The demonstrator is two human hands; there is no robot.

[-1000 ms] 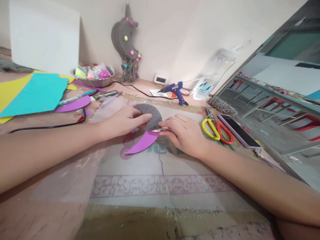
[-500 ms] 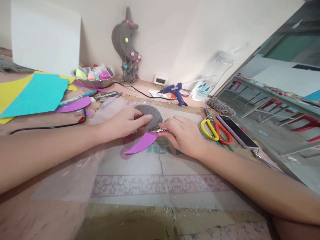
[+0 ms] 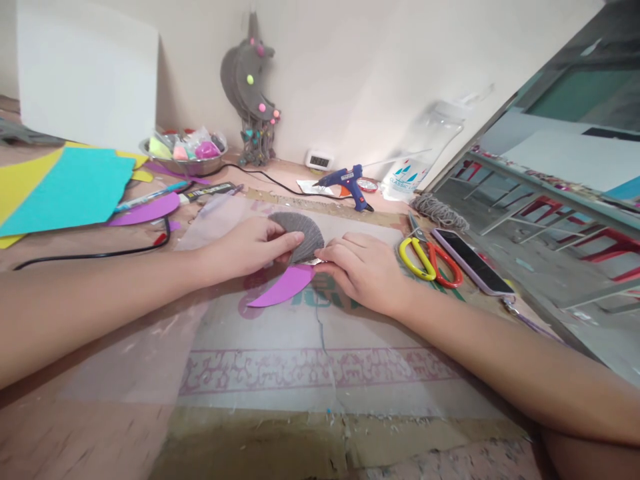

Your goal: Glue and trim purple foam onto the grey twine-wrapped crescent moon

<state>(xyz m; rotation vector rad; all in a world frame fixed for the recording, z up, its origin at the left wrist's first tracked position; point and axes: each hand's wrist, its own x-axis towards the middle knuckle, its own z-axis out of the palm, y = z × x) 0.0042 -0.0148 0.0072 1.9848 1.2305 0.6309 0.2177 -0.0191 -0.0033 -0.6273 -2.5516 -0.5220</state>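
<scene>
The grey half-disc (image 3: 300,230) lies on the surface under the left hand (image 3: 245,247), whose fingers clamp its near edge. Just right of them, the right hand (image 3: 363,270) fingers pinch a thin silvery tool against the disc's rim, too small to identify. A purple crescent (image 3: 283,285) lies just below both fingertips, and scissors (image 3: 430,260) lie beyond the right knuckles. The work seems best done with firm left pressure, the fingers well back from the metal tip.

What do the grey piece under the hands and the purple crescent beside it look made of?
The grey piece looks like felt or ribbed fabric: matte, with fine radiating lines. The purple crescent is likely craft foam or felt sheet: flat, matte, with a cleanly cut edge. Neither shines, so the exact material stays open.
</scene>
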